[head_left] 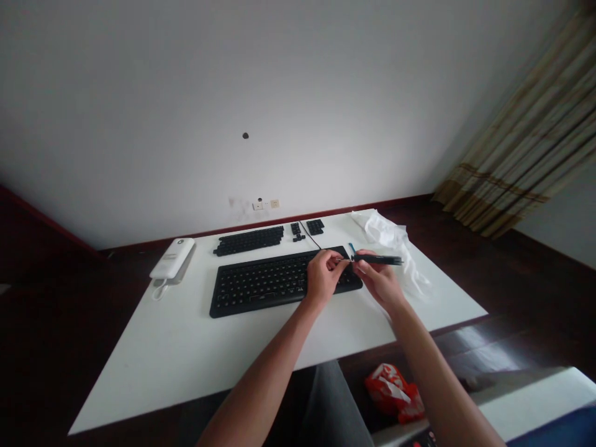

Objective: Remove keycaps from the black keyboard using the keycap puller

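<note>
A black keyboard base (261,284) with its keycaps off lies on the white table. Over its right part, my left hand (323,271) pinches the thin metal tip of a black pen-like tool (379,259). My right hand (379,279) is closed around the tool's dark body, which points out to the right. Behind the base lie removed black keycaps in groups: a long block (250,240), a small cluster (296,230) and a number-pad group (315,226). A small blue item (351,247) shows just beyond my right hand.
On the table's left stands a white box-like device (172,258) with a white cable. Crumpled clear plastic (388,236) lies at the right. A thin black cable runs back from the keyboard. Below the table's front edge is a red bag (393,392).
</note>
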{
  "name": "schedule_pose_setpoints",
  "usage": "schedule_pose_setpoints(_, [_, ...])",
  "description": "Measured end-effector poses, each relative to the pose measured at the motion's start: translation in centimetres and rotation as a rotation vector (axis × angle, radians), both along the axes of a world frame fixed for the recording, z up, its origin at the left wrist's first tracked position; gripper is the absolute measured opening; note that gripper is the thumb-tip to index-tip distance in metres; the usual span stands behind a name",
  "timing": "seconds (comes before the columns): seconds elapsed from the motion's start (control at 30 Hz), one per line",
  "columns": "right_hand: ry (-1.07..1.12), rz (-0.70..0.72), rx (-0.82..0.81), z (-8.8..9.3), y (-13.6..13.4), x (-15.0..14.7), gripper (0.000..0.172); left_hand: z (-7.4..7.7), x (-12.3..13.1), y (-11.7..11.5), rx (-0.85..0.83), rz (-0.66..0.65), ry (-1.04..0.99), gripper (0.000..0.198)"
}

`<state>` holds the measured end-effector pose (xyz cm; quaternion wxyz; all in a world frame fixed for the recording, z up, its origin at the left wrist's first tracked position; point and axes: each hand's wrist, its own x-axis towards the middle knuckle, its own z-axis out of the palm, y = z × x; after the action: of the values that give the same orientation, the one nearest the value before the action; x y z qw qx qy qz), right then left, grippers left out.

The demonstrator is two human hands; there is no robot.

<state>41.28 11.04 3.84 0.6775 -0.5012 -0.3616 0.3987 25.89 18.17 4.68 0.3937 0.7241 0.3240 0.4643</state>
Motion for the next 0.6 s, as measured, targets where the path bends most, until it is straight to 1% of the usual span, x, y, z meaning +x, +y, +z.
schedule_pose_setpoints(0.13, [0.037,-0.047,0.039,-0.2,-0.3,-0.7,0.045,0.3,-0.1,0.2,0.002,-0.037,-0.079,0.013])
schedule_pose_setpoints(0.23, [-0.023,-0.100,0.057,-0.3,-0.4,-1.2,0.043,0.3,-0.1,0.4,-0.019,-0.088,-0.127,0.017])
schedule_pose_setpoints(0.3, [-0.058,-0.092,0.056,-0.4,-0.7,-1.4,0.043,0.3,-0.2,0.6,-0.023,-0.095,-0.123,0.018])
schedule_pose_setpoints(0.4, [-0.013,-0.062,0.083,-0.4,-1.3,-1.2,0.042,0.3,-0.5,1.0,-0.033,-0.076,-0.122,0.020])
schedule_pose_setpoints(0.43, [0.011,-0.077,0.095,-0.4,-1.6,-1.1,0.040,0.3,-0.5,1.2,-0.040,-0.072,-0.131,0.020])
schedule_pose_setpoints(0.5, [0.029,-0.164,0.096,-0.4,-2.1,-0.7,0.035,0.2,-0.7,1.5,-0.052,-0.064,-0.151,0.020])
schedule_pose_setpoints(0.57, [0.005,-0.252,0.063,-0.6,-2.7,-0.3,0.030,0.2,-0.8,1.8,-0.058,-0.053,-0.162,0.020])
schedule_pose_setpoints(0.6, [-0.015,-0.263,0.034,-0.7,-3.0,-0.2,0.030,0.2,-0.9,2.0,-0.058,-0.045,-0.162,0.020])
